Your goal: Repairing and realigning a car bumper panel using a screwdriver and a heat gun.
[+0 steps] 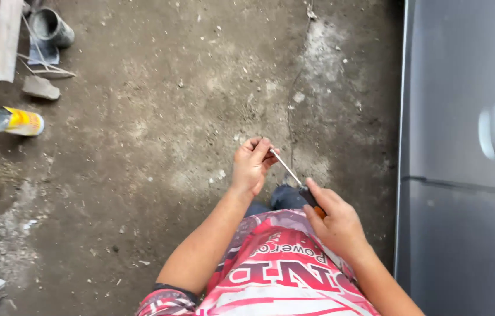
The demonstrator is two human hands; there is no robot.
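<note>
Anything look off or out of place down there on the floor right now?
A yellow can lies tipped on its side at left, open end showing; nothing visibly spilled. A crack runs down the concrete floor. The screwdriver between left hand and right hand looks intact.

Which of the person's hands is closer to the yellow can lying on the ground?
Left. The left hand, pinching the screwdriver tip, is the one toward the yellow can, which lies far out on that side. The right hand, on the handle, is farther away.

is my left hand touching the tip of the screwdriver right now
Touching. The head view shows the left hand with its fingertips closed around the tip end of the screwdriver shaft, no gap showing, while the right hand holds the handle.
</note>
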